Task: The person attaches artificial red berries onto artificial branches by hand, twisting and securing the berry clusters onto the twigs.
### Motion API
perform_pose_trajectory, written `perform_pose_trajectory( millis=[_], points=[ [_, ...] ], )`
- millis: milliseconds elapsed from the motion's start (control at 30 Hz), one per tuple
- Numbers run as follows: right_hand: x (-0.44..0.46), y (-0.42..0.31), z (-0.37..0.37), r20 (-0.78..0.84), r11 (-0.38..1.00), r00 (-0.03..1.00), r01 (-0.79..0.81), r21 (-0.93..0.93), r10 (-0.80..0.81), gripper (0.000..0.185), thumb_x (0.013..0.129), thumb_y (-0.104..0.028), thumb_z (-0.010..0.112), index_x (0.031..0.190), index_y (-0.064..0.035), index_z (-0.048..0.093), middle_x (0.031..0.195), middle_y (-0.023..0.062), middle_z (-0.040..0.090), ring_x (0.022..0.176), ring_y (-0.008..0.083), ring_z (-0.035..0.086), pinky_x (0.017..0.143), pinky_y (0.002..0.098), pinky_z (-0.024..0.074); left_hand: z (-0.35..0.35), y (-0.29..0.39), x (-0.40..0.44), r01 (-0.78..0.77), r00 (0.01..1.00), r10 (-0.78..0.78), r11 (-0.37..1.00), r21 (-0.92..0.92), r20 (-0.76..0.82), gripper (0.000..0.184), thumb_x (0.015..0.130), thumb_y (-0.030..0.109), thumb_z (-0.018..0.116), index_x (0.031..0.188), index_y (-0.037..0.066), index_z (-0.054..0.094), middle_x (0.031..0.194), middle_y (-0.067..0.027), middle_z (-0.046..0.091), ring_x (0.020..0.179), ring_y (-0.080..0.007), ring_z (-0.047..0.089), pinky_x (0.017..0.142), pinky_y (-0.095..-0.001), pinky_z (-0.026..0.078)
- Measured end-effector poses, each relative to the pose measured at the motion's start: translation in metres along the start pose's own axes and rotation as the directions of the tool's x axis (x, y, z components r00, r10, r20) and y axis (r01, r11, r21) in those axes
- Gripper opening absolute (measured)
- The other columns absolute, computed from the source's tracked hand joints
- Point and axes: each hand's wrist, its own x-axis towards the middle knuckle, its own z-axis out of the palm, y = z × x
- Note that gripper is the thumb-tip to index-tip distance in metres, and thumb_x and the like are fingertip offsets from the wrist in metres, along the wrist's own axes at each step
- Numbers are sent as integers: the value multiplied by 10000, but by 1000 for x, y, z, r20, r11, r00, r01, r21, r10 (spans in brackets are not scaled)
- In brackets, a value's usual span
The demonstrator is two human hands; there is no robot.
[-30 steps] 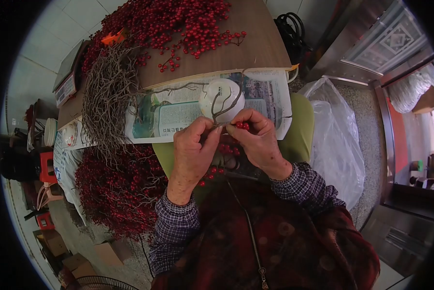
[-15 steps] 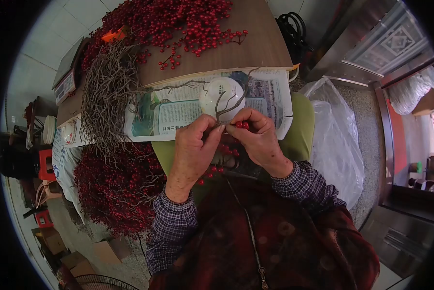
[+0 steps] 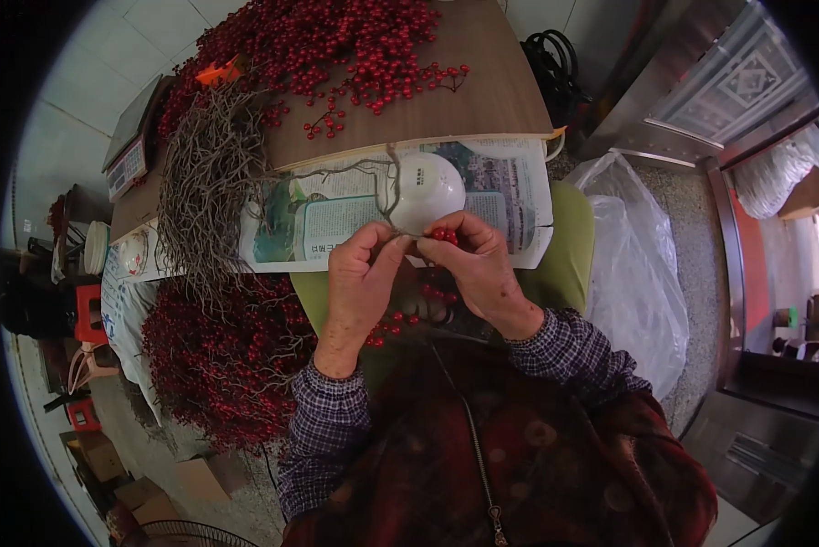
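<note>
My left hand (image 3: 362,283) pinches the lower end of a brown twig (image 3: 388,193), which points up past the white bowl (image 3: 430,187). Close beside it, my right hand (image 3: 479,270) is closed on a stem with red berries (image 3: 445,235) at its fingertips. The fingertips of both hands nearly meet just below the bowl. More red berries (image 3: 438,290) hang below, between my hands. The bowl rests on newspaper (image 3: 336,221) at the table's near side. Where twig and berry stem join is hidden by my fingers.
Red berry branches (image 3: 336,46) are heaped on the wooden table (image 3: 482,82). Bare twigs (image 3: 211,182) hang over its left edge, beside a scale (image 3: 128,169). Another berry bundle (image 3: 222,365) lies lower left. Clear plastic bags (image 3: 633,273) stand at the right.
The twig has swung from over the bowl to its left side and looks turned. Both hands have shifted slightly left, still pinched together.
</note>
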Motion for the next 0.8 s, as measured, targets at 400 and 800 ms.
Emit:
perform_pose_trajectory(
  millis=[400, 800],
  points=[
    [29, -86, 14, 567, 791, 813, 432, -432, -134, 265, 789, -36, 723, 1044, -27, 651, 867, 51, 653, 827, 141, 617, 759, 291, 496, -30, 4, -2, 284, 830, -140, 939, -193, 540, 112, 917, 83, 588, 968, 3, 648, 827, 14, 646, 740, -36, 551, 653, -190, 439],
    [5, -86, 36, 513, 523, 848, 501, -689, -137, 100, 789, -50, 716, 876, -13, 685, 782, 77, 649, 707, 175, 628, 620, 298, 490, -3, 55, -27, 12, 997, -25, 981, 194, 68, 547, 779, 20, 715, 1287, -29, 517, 1146, -85, 632, 1071, -218, 601, 863, -315, 509]
  ],
)
